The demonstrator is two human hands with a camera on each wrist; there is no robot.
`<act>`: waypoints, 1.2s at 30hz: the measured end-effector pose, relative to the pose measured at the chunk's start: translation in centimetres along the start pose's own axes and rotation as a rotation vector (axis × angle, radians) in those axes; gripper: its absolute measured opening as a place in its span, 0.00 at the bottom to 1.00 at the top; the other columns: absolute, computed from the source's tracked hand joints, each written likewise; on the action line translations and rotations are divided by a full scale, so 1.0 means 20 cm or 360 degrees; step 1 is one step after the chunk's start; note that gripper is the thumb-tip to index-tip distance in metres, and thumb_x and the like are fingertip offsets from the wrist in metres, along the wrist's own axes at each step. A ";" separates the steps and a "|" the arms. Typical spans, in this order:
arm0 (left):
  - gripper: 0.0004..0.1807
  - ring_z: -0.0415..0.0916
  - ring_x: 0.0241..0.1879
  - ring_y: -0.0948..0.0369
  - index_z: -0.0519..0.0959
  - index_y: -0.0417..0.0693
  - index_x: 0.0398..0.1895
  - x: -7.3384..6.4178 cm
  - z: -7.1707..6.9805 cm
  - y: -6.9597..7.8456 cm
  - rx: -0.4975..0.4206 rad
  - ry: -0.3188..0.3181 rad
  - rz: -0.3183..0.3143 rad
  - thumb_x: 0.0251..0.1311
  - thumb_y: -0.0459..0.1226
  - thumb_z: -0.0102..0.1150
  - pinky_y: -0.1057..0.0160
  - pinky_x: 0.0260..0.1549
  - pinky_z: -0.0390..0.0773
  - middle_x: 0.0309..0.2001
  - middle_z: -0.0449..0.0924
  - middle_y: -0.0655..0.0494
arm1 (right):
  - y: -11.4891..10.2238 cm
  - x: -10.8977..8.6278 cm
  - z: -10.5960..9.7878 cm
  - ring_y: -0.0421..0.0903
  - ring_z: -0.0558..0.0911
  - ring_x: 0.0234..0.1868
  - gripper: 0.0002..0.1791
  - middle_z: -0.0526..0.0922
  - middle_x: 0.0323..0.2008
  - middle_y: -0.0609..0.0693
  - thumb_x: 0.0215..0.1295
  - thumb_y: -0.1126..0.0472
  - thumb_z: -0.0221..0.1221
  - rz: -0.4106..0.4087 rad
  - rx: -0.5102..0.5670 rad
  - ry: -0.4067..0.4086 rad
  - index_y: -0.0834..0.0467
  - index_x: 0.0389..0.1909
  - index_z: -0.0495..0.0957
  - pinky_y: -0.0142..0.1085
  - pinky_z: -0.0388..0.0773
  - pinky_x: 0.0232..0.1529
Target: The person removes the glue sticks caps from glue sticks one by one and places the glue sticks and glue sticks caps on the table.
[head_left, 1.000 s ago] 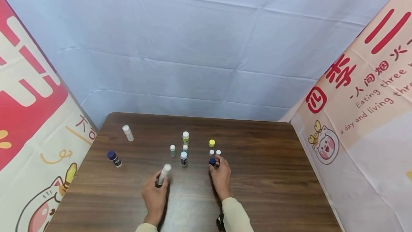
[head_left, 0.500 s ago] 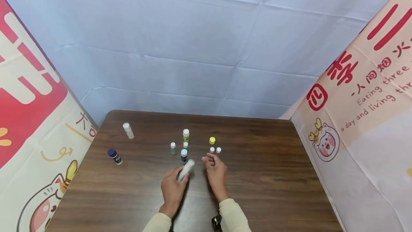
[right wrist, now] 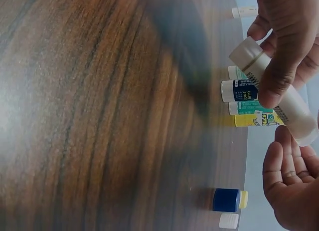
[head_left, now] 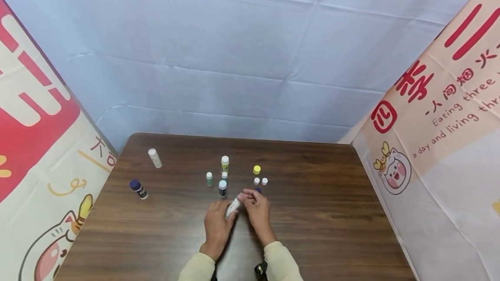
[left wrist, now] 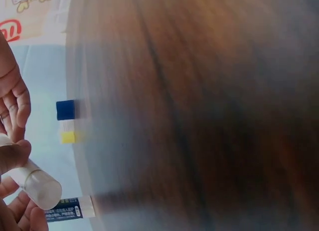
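Wood-grain table (head_left: 332, 211) beneath, the left hand (head_left: 217, 224) grips a white tube (head_left: 233, 207) front-right of the navy glue stick (right wrist: 241, 91), whose English lettering only the right-wrist view shows; the right hand's (head_left: 258, 214) grasp I cannot tell.

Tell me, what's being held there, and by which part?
A white tube, gripped around its middle by the left hand. The right hand is at its other end; whether it grips there can't be told.
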State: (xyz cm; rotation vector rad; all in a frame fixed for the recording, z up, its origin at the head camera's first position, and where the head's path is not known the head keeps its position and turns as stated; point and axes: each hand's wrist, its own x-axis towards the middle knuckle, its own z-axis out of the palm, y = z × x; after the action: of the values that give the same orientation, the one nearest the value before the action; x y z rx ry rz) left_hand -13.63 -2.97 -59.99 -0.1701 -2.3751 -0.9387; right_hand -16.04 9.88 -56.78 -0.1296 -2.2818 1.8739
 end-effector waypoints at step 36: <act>0.16 0.82 0.29 0.58 0.79 0.44 0.41 -0.01 -0.06 -0.06 -0.0341 -0.0002 -0.0450 0.49 0.31 0.73 0.60 0.27 0.80 0.35 0.85 0.48 | 0.01 0.04 -0.17 0.53 0.83 0.36 0.11 0.86 0.37 0.60 0.51 0.72 0.69 -0.0048 -0.0109 0.0318 0.68 0.37 0.84 0.29 0.76 0.37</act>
State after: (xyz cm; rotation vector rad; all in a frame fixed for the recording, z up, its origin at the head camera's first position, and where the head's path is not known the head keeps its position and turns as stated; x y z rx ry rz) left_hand -13.28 -4.64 -60.12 0.0867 -2.3347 -1.3255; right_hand -16.10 13.29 -56.34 -0.2772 -2.1999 1.6862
